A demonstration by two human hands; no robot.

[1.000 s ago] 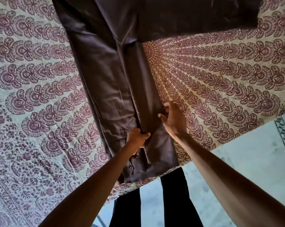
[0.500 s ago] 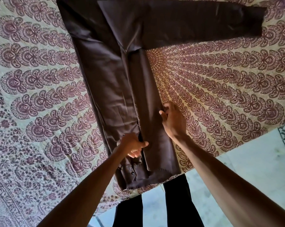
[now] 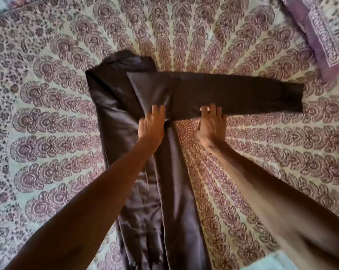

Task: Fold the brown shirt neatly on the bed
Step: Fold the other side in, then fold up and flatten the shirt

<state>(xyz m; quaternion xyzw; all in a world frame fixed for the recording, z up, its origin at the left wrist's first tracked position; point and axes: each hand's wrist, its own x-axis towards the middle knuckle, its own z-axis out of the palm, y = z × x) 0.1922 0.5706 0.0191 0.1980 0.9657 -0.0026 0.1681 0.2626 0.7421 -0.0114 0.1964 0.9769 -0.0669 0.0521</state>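
Hands apart on the brown shirt [image 3: 114, 106]

Left hand [image 3: 152, 125] pressed straight fingers where the sleeve [image 3: 242, 94] met the folded body; right hand [image 3: 212, 125] covered the sleeve's near edge, its grip unclear. The shirt lay lengthwise on the bedspread [image 3: 48, 133], sleeve stretched rightward.

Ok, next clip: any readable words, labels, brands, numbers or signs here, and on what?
None readable. The plain brown fabric shirt shows no label or print; the cream bedsheet with maroon floral print and the purple patterned pillow carry only ornament.
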